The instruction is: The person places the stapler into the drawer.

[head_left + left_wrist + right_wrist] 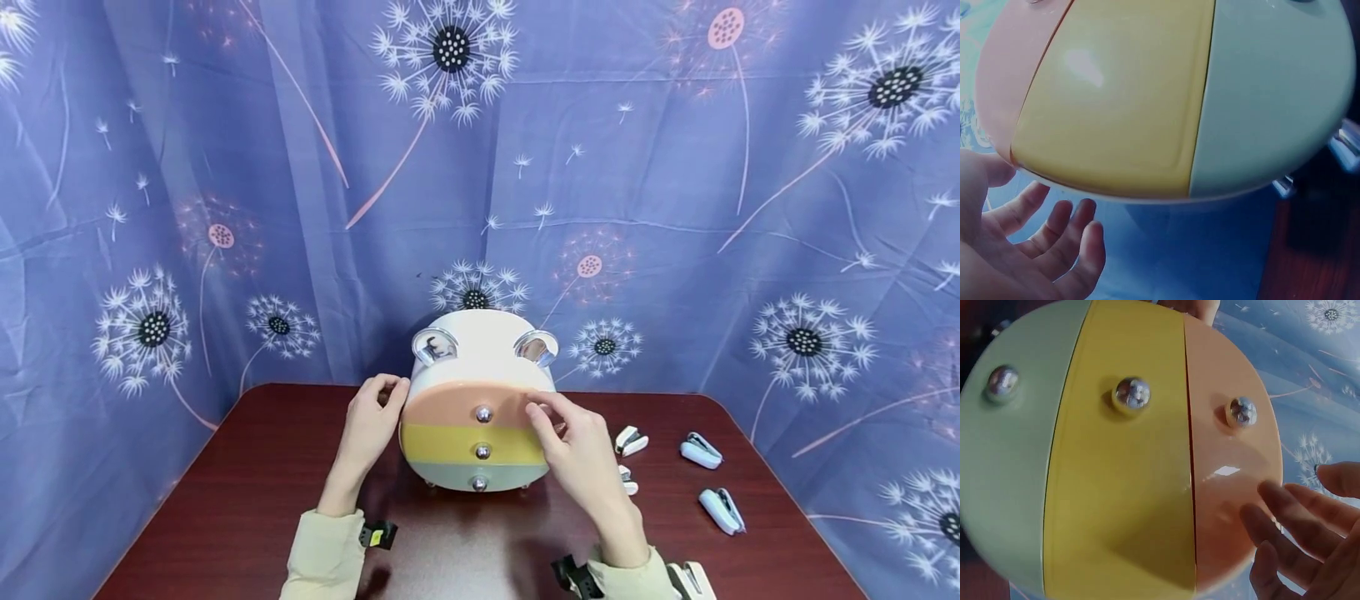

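A small white cabinet (483,342) with two round mirror-like eyes stands on the table. Its rounded front has a peach drawer (442,405), a yellow drawer (442,443) and a pale green drawer (446,475), stacked and each with a silver ball knob. All three fronts sit flush. At the cabinet's upper left edge is my left hand (371,423), its thumb right at the rim and its loosely bent fingers along the side in the left wrist view. My right hand (581,450) has relaxed fingers spread beside the peach drawer's right end, fingertips overlapping it in the right wrist view.
Right of the cabinet lie two white staplers (632,441) and two light blue staplers (701,450). Another white stapler (692,581) is beside my right sleeve. A blue dandelion-print curtain (637,167) hangs behind and around the dark red table (247,500).
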`<action>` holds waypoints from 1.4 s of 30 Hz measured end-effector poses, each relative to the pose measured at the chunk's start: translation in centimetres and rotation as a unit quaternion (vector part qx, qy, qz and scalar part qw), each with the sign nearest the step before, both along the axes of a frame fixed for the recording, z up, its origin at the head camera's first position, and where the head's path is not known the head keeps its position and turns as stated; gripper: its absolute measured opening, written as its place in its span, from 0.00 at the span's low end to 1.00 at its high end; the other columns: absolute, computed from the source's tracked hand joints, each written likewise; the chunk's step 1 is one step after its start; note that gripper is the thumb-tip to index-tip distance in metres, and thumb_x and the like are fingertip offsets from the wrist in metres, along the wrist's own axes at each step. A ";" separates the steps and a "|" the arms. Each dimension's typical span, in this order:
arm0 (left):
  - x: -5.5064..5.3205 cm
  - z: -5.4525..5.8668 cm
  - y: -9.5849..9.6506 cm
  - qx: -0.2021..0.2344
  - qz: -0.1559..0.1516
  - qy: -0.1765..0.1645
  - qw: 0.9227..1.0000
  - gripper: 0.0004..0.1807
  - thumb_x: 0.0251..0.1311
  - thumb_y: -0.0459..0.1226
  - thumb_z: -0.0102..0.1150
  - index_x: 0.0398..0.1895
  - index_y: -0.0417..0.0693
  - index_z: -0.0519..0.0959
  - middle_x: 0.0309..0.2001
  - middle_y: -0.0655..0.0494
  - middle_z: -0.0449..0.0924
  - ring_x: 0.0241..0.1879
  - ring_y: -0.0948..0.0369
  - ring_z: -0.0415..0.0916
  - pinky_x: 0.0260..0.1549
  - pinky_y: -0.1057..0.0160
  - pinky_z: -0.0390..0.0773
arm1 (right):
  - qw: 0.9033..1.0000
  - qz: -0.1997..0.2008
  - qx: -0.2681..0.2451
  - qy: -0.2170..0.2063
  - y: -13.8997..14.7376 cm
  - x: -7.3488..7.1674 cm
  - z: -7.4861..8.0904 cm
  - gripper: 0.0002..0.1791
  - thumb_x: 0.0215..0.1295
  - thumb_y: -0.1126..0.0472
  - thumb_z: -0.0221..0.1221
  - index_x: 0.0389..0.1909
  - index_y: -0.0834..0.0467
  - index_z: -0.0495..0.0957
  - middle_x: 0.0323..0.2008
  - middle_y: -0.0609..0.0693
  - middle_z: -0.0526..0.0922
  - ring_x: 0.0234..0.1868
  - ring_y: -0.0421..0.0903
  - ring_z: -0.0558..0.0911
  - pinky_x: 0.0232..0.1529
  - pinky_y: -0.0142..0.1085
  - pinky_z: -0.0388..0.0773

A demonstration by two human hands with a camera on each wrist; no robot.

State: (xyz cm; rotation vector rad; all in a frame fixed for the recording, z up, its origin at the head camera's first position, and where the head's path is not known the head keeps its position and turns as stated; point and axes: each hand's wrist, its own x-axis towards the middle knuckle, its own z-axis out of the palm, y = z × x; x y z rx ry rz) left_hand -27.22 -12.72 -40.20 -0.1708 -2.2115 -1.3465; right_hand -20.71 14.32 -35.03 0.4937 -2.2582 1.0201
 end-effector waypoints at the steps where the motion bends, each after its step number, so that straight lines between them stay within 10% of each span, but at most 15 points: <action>1: -0.1 0.0 0.0 0.007 -0.001 0.003 1.000 0.14 0.56 0.52 0.51 0.32 0.53 0.77 0.30 0.58 0.71 0.28 0.64 0.70 0.27 0.62 0.70 | 1.000 0.003 0.001 -0.002 -0.3 -0.1 0.0 0.10 0.61 0.51 0.53 0.38 0.48 0.79 0.23 0.35 0.75 0.16 0.34 0.70 0.18 0.28 0.66; 11: -0.8 -0.8 0.7 0.103 -0.023 -0.032 0.994 0.16 0.54 0.53 0.54 0.28 0.50 0.74 0.22 0.53 0.70 0.22 0.60 0.67 0.22 0.65 0.68 | 1.000 0.023 -0.012 -0.001 -3.0 -0.9 -1.0 0.06 0.55 0.52 0.59 0.33 0.47 0.79 0.23 0.31 0.76 0.20 0.31 0.73 0.22 0.27 0.69; 17: -3.0 -3.7 1.2 0.176 -0.061 0.005 0.982 0.13 0.56 0.46 0.55 0.30 0.46 0.74 0.22 0.52 0.69 0.19 0.60 0.64 0.15 0.66 0.64 | 0.998 0.026 -0.049 0.006 -4.1 -1.3 -1.4 0.05 0.52 0.53 0.62 0.29 0.48 0.78 0.21 0.34 0.77 0.19 0.30 0.74 0.23 0.27 0.71; 25: -3.7 -4.9 1.1 0.230 -0.091 0.034 0.968 0.13 0.54 0.46 0.57 0.30 0.45 0.74 0.24 0.51 0.69 0.23 0.59 0.64 0.19 0.66 0.63 | 0.997 0.031 -0.070 -0.006 -4.9 -1.3 -2.4 0.08 0.51 0.58 0.63 0.31 0.51 0.75 0.23 0.38 0.78 0.21 0.32 0.76 0.22 0.28 0.72; 33: -0.8 -1.2 2.1 0.229 -0.053 -0.036 0.971 0.16 0.54 0.48 0.57 0.30 0.43 0.74 0.25 0.51 0.70 0.25 0.60 0.66 0.25 0.67 0.67 | 0.998 0.020 -0.067 0.005 -5.2 -1.3 -2.9 0.09 0.52 0.59 0.62 0.35 0.49 0.77 0.23 0.39 0.78 0.16 0.30 0.74 0.17 0.25 0.70; 42: -0.4 -0.7 1.8 0.232 -0.053 -0.046 0.970 0.17 0.53 0.48 0.57 0.30 0.41 0.74 0.26 0.50 0.70 0.26 0.60 0.67 0.26 0.67 0.67 | 0.997 0.029 -0.058 0.038 -5.7 -1.4 -3.1 0.07 0.54 0.60 0.60 0.35 0.52 0.77 0.22 0.40 0.78 0.16 0.31 0.75 0.17 0.24 0.70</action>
